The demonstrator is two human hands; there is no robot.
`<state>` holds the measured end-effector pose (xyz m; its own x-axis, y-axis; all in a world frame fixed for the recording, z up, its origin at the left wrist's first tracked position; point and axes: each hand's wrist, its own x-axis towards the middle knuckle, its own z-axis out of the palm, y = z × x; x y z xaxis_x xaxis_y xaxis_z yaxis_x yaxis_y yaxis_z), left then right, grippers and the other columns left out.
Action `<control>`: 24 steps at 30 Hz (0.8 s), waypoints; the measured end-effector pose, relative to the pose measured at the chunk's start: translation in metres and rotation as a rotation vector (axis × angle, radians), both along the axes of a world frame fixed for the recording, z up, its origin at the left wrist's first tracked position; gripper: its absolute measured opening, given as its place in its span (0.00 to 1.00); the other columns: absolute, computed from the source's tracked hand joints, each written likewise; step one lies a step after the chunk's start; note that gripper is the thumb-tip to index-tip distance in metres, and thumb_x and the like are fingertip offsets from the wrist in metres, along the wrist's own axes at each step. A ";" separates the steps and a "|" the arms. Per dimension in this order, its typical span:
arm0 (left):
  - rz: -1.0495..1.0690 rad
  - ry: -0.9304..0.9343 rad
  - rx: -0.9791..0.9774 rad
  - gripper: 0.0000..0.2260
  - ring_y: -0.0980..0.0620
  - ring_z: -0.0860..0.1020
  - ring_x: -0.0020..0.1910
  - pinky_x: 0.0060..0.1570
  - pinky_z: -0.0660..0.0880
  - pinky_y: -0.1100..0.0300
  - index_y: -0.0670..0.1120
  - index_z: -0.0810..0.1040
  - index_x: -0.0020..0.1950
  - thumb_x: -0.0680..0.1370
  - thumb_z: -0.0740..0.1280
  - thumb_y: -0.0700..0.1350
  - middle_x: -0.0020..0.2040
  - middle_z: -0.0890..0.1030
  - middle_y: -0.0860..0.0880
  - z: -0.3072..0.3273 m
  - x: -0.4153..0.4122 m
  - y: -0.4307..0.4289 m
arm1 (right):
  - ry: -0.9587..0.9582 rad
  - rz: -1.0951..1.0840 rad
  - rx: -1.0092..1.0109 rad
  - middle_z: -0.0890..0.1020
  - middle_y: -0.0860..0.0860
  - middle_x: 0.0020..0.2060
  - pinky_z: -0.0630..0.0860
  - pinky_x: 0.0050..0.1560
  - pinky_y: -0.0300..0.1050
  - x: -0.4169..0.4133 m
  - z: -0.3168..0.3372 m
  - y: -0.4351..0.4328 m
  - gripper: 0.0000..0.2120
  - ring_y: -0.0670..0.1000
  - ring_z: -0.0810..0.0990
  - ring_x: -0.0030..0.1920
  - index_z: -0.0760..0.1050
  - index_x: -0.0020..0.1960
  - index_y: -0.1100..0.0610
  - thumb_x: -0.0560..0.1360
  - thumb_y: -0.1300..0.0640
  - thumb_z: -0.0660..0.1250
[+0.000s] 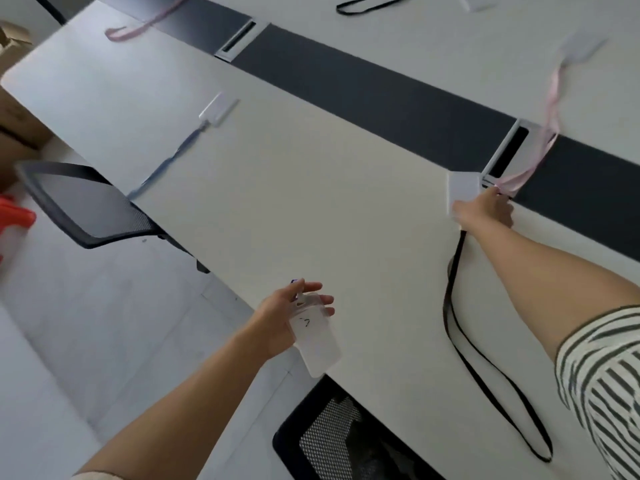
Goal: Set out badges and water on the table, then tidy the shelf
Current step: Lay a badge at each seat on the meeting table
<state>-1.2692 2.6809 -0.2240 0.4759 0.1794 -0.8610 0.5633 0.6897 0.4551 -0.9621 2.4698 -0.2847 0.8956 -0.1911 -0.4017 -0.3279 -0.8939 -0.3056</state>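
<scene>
My left hand [294,315] grips a badge [317,344] at lower centre; right hand [485,211] touches second badge [462,187] on counter [277,185], grip I cannot tell.
</scene>
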 end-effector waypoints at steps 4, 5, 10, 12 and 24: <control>0.030 0.043 -0.027 0.13 0.38 0.80 0.48 0.48 0.76 0.49 0.40 0.76 0.55 0.82 0.57 0.47 0.50 0.82 0.37 -0.017 0.003 0.004 | 0.014 -0.003 -0.007 0.69 0.63 0.67 0.70 0.61 0.54 0.005 -0.014 0.011 0.42 0.63 0.71 0.65 0.57 0.73 0.61 0.68 0.47 0.74; 0.035 0.048 -0.034 0.13 0.39 0.80 0.48 0.48 0.76 0.50 0.40 0.76 0.55 0.82 0.57 0.47 0.50 0.81 0.37 -0.019 0.003 0.005 | 0.031 0.008 0.015 0.70 0.62 0.66 0.70 0.61 0.54 0.004 -0.013 0.015 0.42 0.63 0.72 0.64 0.59 0.72 0.59 0.67 0.46 0.75; 0.030 0.022 -0.056 0.12 0.39 0.80 0.47 0.48 0.76 0.49 0.40 0.77 0.50 0.82 0.59 0.47 0.48 0.82 0.37 -0.016 0.005 0.005 | 0.032 0.137 0.140 0.81 0.54 0.57 0.72 0.50 0.45 -0.012 -0.004 0.043 0.18 0.58 0.80 0.56 0.77 0.60 0.54 0.72 0.49 0.70; 0.032 0.002 -0.067 0.11 0.39 0.80 0.48 0.49 0.75 0.49 0.41 0.76 0.47 0.81 0.60 0.48 0.48 0.82 0.37 -0.010 0.002 0.009 | 0.039 0.150 0.240 0.83 0.53 0.54 0.71 0.46 0.42 -0.025 0.007 0.061 0.12 0.57 0.80 0.52 0.80 0.55 0.55 0.73 0.54 0.68; 0.226 -0.152 -0.081 0.13 0.38 0.82 0.44 0.50 0.77 0.46 0.38 0.77 0.49 0.81 0.60 0.48 0.45 0.82 0.36 0.043 -0.114 0.075 | 0.030 0.624 0.597 0.71 0.52 0.59 0.83 0.41 0.50 -0.144 0.146 0.211 0.32 0.57 0.76 0.52 0.61 0.74 0.48 0.72 0.64 0.65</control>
